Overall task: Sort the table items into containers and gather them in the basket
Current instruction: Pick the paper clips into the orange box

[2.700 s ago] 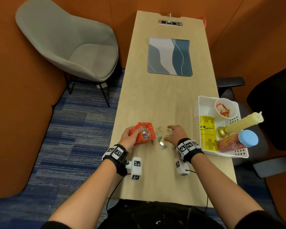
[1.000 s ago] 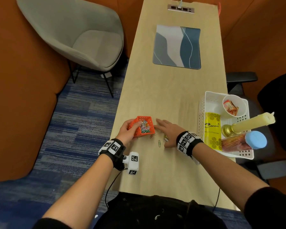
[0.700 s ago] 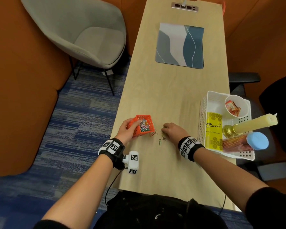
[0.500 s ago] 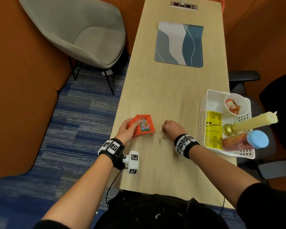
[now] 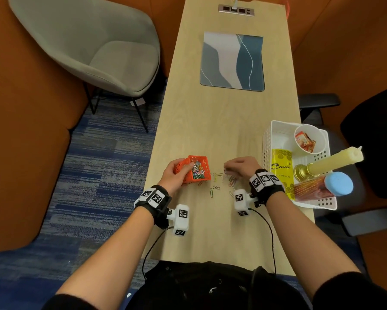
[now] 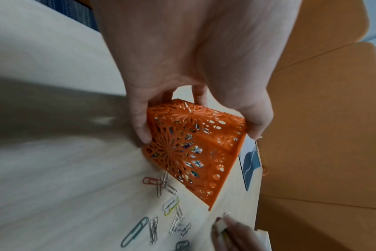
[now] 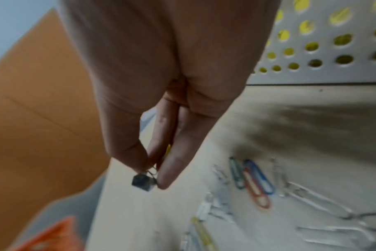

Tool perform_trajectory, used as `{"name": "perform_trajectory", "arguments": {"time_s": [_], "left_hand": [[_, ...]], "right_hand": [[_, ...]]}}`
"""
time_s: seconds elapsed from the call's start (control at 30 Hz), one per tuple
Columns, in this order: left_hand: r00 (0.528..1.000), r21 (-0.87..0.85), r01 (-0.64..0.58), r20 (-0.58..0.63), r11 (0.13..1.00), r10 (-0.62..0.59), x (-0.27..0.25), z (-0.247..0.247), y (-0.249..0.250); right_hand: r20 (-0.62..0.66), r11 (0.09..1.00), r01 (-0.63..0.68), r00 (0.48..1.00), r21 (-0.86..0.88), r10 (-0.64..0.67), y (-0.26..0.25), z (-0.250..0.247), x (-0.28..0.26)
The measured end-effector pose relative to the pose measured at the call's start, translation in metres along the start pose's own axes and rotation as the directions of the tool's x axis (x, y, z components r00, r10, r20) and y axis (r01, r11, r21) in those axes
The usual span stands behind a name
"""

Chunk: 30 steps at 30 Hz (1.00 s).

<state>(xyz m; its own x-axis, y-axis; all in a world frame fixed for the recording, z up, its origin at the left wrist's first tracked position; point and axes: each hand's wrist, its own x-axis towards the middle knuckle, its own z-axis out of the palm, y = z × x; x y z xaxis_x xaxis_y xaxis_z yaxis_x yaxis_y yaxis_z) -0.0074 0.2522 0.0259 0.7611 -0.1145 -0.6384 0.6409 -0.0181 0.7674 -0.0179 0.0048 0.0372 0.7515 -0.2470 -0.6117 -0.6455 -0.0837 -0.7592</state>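
Note:
My left hand (image 5: 176, 174) grips a small orange lattice basket (image 5: 197, 168) and tips it so its open side faces right; coloured paper clips lie inside. In the left wrist view my thumb and fingers clamp the orange basket (image 6: 195, 147) from both sides. Several loose paper clips (image 5: 214, 189) lie on the table between my hands. Just above them my right hand (image 5: 228, 172) pinches a small dark binder clip (image 7: 143, 183) between thumb and fingers, with something yellow beside it. The white perforated basket (image 5: 267, 139) stands to the right.
The white basket holds a yellow packet (image 5: 280, 166), a cup of sachets (image 5: 308, 139), a candle on a brass holder (image 5: 331, 163) and a blue-lidded jar (image 5: 337, 183). A blue-grey mat (image 5: 232, 61) lies farther up the table. A grey chair (image 5: 94, 48) stands left.
My right hand went from lying flat beside the orange basket to curling over the loose clips, and now holds a small binder clip pinched. The left hand keeps the orange basket tilted.

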Motion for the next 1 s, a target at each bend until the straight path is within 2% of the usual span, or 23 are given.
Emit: {"name": "perform_trajectory", "arguments": {"time_s": [0.07,0.2,0.27,0.33,0.4,0.47,0.5,0.67,0.77,1.0], "left_hand": [[1.0,0.027,-0.011,0.025,1.0,0.011,0.001,0.007,0.001],[0.998,0.052,-0.003,0.058,0.999,0.0,0.001,0.022,0.004],[0.998,0.056,-0.002,0.066,0.998,-0.001,0.002,0.025,0.005],[0.998,0.057,-0.009,0.066,0.998,0.005,0.004,0.023,0.005],[0.998,0.04,-0.005,0.056,0.999,0.002,0.006,0.016,0.003],[0.999,0.003,0.014,0.035,1.0,-0.014,0.006,0.009,0.002],[0.999,-0.018,0.024,0.027,1.0,-0.024,0.007,0.005,0.001],[0.999,-0.058,0.041,0.003,0.997,-0.041,0.001,-0.01,0.0],[0.999,-0.064,0.041,-0.02,0.997,-0.043,-0.002,-0.017,-0.002],[0.998,-0.062,0.048,-0.031,0.997,-0.05,-0.008,-0.028,-0.009]], "right_hand": [[0.046,0.995,0.082,0.995,0.058,-0.085,-0.019,0.005,-0.015],[0.15,0.947,0.263,0.96,-0.183,-0.237,-0.041,0.02,-0.029],[0.049,0.926,0.263,0.964,-0.271,-0.26,-0.042,0.018,-0.028],[-0.108,0.892,0.141,0.973,-0.429,-0.205,-0.028,0.004,-0.02],[-0.184,0.77,-0.106,0.983,-0.63,-0.015,-0.002,-0.007,-0.016],[-0.191,0.727,-0.257,0.966,-0.637,0.175,0.028,-0.004,-0.017],[-0.197,0.746,-0.277,0.96,-0.605,0.197,0.04,0.002,-0.02],[-0.295,0.786,-0.189,0.955,-0.588,0.009,0.056,0.041,-0.028],[-0.283,0.794,-0.116,0.957,-0.596,-0.072,0.049,0.054,-0.017],[-0.24,0.739,-0.02,0.951,-0.674,-0.193,0.035,0.066,0.0]]}}
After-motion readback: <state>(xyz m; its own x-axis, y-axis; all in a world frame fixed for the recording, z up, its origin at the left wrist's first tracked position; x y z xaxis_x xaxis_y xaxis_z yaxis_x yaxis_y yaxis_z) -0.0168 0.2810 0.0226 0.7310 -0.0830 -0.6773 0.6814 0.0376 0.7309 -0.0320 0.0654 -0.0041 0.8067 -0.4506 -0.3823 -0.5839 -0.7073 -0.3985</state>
